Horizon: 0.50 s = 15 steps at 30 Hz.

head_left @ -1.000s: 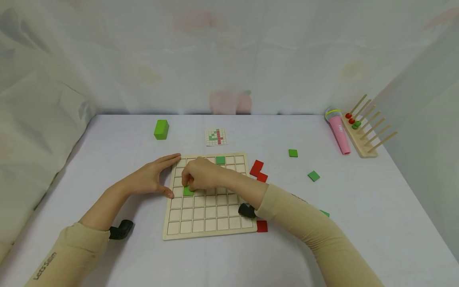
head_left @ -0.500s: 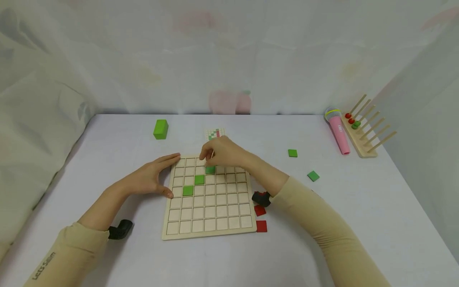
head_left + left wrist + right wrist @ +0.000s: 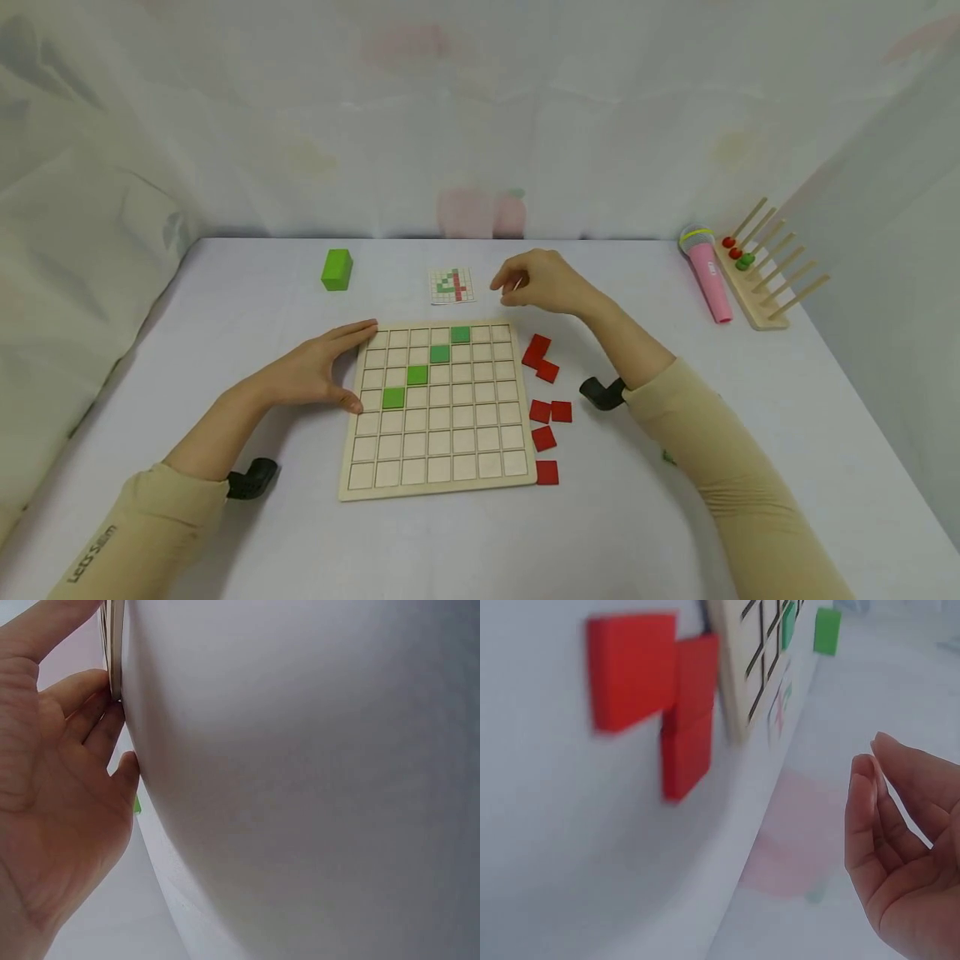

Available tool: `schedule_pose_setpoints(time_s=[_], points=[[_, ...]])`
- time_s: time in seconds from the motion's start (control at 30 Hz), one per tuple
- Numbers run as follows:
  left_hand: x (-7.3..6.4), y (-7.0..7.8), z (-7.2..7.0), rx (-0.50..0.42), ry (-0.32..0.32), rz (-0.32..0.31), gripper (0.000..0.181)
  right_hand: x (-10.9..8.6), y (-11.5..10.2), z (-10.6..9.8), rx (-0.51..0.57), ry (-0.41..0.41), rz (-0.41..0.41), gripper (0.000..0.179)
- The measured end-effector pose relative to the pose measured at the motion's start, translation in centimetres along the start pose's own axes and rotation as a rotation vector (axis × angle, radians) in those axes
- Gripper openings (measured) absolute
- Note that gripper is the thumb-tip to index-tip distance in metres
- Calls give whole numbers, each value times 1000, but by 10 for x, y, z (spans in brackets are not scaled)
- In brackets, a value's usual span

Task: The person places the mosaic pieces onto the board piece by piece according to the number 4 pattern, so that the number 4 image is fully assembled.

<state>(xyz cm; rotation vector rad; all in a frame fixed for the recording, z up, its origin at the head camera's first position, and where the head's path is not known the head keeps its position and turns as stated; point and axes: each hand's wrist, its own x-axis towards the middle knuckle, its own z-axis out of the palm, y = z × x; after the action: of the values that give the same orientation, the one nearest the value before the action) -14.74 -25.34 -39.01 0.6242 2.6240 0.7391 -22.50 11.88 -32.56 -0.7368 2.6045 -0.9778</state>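
Note:
A wooden grid board (image 3: 439, 425) lies on the white table, with several green tiles (image 3: 417, 375) set in its squares along a rising diagonal. My left hand (image 3: 311, 371) rests at the board's upper left, fingers and thumb spread and touching its edge. In the left wrist view the left fingers (image 3: 96, 724) meet the board's rim (image 3: 115, 652). Above the table, beyond the board's upper right corner, my right hand (image 3: 551, 282) hovers with loosely bent fingers and holds nothing. Several red tiles (image 3: 547, 372) lie along the board's right side.
A small pattern card (image 3: 452, 286) lies behind the board, and a green block (image 3: 337, 269) stands at the back left. To the right are a pink toy microphone (image 3: 711, 279) and a wooden peg rack (image 3: 757, 292). My right sleeve mostly covers a green tile (image 3: 668, 457).
My right hand has moved from the board's left part up and right past its corner. Green tiles it covered now show in the grid. My left hand has stayed put.

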Motion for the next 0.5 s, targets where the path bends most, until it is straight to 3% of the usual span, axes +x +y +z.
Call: schedule_pose_setpoints(time_s=[0.5], points=[[0,-1,-1,-2,-7,3,124,-63,75,-57,-53,75,204,24]])
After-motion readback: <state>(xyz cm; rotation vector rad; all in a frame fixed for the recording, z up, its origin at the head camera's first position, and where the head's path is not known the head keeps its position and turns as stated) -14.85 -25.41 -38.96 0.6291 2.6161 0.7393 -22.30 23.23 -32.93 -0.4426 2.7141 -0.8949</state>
